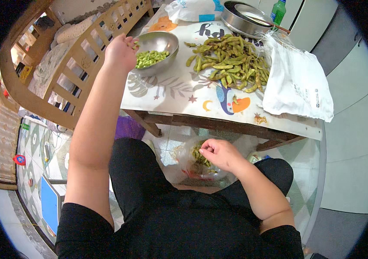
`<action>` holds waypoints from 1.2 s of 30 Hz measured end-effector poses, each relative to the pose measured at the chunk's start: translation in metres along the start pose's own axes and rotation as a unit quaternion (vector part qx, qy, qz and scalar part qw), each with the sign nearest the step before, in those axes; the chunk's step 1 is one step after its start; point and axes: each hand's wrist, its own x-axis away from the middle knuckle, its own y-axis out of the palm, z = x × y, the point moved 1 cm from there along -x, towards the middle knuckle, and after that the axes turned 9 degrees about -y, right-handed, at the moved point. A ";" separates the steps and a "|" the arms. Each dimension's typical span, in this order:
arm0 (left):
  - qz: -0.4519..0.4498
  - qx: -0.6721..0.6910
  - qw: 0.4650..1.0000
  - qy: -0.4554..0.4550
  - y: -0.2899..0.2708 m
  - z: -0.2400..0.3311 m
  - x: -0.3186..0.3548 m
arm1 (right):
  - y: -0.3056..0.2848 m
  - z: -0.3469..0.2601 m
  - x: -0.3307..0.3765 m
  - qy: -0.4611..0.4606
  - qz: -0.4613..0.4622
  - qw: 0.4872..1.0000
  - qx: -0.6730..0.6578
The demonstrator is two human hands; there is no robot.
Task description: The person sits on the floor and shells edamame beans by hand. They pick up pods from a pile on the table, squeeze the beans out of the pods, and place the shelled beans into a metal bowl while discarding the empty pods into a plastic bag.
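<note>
my left hand (121, 52) is stretched out over the rim of the steel bowl (160, 43), its fingers bunched together around something small and green; i cannot tell exactly what they pinch. the bowl stands on the bench (179, 93), near its left edge, and holds a mound of shelled green beans (150, 58). just to the right of the bowl lies a big heap of green pods (229, 62), spread over the patterned cloth. a white plastic bag (298, 84) lies against the right side of the heap, and a round steel pan (242, 17) sits behind it with a green bottle (278, 13) beside that.

my right hand (220, 153) hangs low, below the front edge of the bench and between my knees, over a clear plastic bag (188, 162) on the floor with empty pods (200, 156) in it. its fingers are curled in, tips pressed together at the bag's mouth, touching the pods there. a wooden cot (63, 64) stands to my left.
</note>
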 end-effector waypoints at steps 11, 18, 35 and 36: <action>0.028 -0.068 0.997 0.010 0.016 0.000 0.013 | -0.009 -0.006 0.004 -0.053 0.016 0.998 0.006; 0.008 -0.172 0.980 0.104 0.010 -0.003 -0.001 | -0.008 0.002 0.004 -0.081 0.023 0.996 0.029; 0.043 -0.546 0.792 0.269 0.035 -0.024 0.010 | -0.017 0.007 0.011 -0.113 0.111 0.987 0.021; 0.042 -0.574 0.762 0.297 0.034 -0.024 0.013 | -0.017 0.007 0.011 -0.117 0.112 0.987 0.016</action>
